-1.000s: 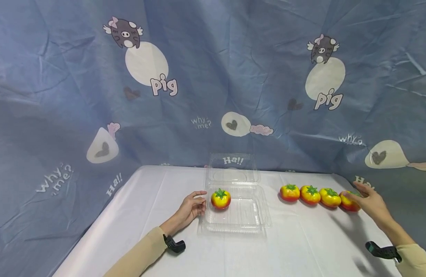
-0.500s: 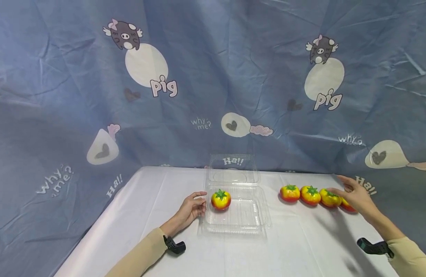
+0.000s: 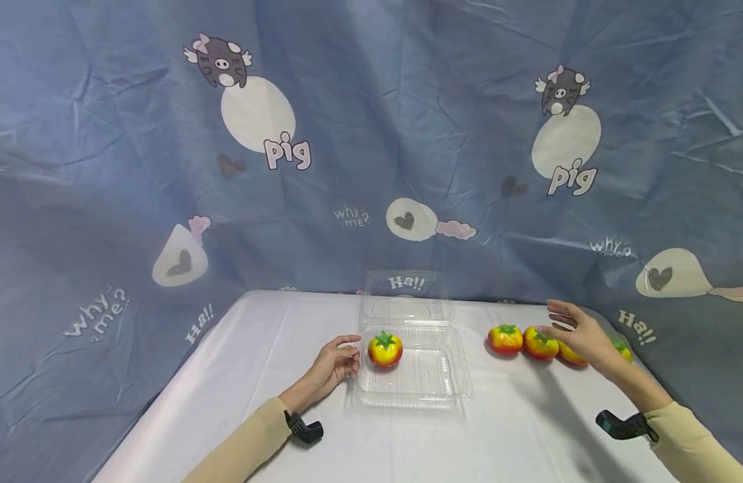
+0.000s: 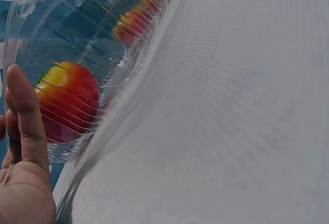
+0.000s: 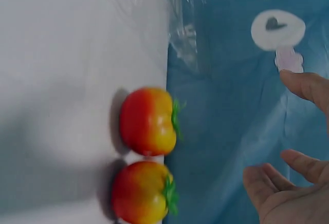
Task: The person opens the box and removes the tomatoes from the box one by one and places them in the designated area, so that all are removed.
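Observation:
In the head view, a clear plastic clamshell container [image 3: 460,376] lies with its lid [image 3: 405,310] folded back. One red-and-yellow tomato [image 3: 385,350] with a green leafy top sits in its left part. My left hand [image 3: 330,366] rests against the container's left side; its fingers [image 4: 32,126] lie along the wall in the left wrist view. My right hand [image 3: 588,341] hovers, fingers spread and holding nothing, over a row of similar tomatoes. The leftmost tomato [image 3: 505,340] and its neighbour [image 5: 141,192] show well; the hand and forearm partly cover the others.
A white cloth [image 3: 498,429] covers the table. Behind it hangs a blue curtain [image 3: 323,134] with printed pigs. The right part of the container holds nothing. White table surface lies between the container and the row of tomatoes.
My right hand has moved left along the row, from above the rightmost tomato to near the second from the left. The left hand, container and tomatoes have stayed in place.

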`<state>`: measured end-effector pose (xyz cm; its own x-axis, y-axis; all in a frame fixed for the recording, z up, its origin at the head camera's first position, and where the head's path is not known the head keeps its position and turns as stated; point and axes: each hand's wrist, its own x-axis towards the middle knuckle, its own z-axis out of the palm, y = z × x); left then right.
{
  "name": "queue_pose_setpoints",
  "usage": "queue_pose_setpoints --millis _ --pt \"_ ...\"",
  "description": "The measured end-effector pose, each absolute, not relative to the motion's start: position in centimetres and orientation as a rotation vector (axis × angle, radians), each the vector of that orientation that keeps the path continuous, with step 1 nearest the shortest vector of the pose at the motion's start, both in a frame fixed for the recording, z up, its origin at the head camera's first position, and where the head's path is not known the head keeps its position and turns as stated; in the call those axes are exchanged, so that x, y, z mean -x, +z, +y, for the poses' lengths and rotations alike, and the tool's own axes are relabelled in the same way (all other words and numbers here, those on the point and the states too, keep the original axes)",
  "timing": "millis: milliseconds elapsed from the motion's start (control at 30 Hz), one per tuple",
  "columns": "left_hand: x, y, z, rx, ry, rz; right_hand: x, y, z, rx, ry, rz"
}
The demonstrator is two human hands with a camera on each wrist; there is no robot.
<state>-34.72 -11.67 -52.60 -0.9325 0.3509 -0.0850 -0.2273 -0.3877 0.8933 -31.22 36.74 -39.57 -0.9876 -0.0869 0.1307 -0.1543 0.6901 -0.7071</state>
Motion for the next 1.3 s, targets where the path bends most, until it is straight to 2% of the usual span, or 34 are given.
queue_pose_setpoints --millis 533,1300 --pt "34.7 -52.8 -11.7 -0.161 2.345 1.514 32.3 -40.3 29.3 -0.446 1.369 -2.702" --pt "34.7 -52.8 -11.9 -0.184 2.332 1.539 33.6 -42.3 21.8 -0.587 1.603 -2.710"
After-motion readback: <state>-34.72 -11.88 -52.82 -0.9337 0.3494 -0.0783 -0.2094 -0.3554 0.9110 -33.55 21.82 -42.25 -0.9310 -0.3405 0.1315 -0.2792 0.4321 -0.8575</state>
